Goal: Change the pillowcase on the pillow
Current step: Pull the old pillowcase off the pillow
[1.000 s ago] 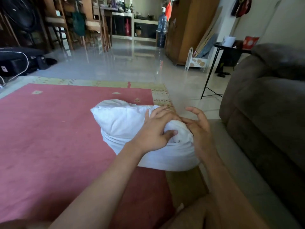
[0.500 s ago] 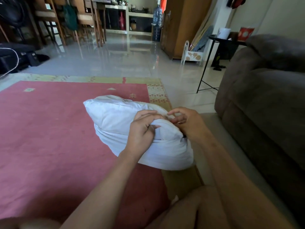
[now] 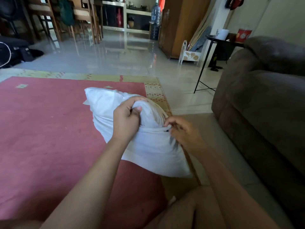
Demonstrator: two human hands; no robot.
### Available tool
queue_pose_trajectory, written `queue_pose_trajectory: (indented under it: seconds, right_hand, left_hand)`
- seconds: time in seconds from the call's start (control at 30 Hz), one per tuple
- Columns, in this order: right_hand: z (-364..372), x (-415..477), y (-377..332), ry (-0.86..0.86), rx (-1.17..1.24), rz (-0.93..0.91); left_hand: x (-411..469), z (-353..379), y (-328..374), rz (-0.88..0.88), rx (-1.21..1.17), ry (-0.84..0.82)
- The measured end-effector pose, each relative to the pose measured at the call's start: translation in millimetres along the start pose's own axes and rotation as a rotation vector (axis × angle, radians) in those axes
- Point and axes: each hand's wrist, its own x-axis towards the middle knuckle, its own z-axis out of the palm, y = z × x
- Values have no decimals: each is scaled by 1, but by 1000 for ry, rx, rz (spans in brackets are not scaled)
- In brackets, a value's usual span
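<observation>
Pillow [image 3: 151,116] in a white pillowcase [image 3: 153,151], lying across the right edge of the red rug [image 3: 49,129], near the grey sofa [image 3: 264,104]. The opening of the case is parted, and the greyish pillow shows between the hands. Likely risks: the upper flap may slip from the grasp if pulled hard over the bulging pillow. The case may bunch and jam on a corner, or strain its seam, if the two edges are drawn apart unevenly. Left hand [image 3: 127,119]: fingers curled over the upper flap, thumb pressed against it, a closed grip. Right hand [image 3: 183,131]: fingertips pinching the lower hem of the opening; slightly blurred.
</observation>
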Motion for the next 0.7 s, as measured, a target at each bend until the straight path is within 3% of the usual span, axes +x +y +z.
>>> queue_pose_trajectory:
  seconds: [0.07, 0.13, 0.33, 0.57, 0.7]
  right_hand:
    - [7, -7, 0, -68, -185, -59]
    - [12, -6, 8, -28, -347, -74]
    - [38, -8, 24, 267, -469, -271]
    - [57, -26, 41, 255, -590, -195]
    - [55, -28, 50, 285, -538, -198]
  left_hand:
    - [10, 2, 0, 29, 39, -36]
    - [17, 6, -2, 38, 108, -61]
    - [48, 13, -10, 16, 231, -141]
    - [68, 4, -22, -80, 365, -153]
    - [70, 13, -28, -84, 349, -165]
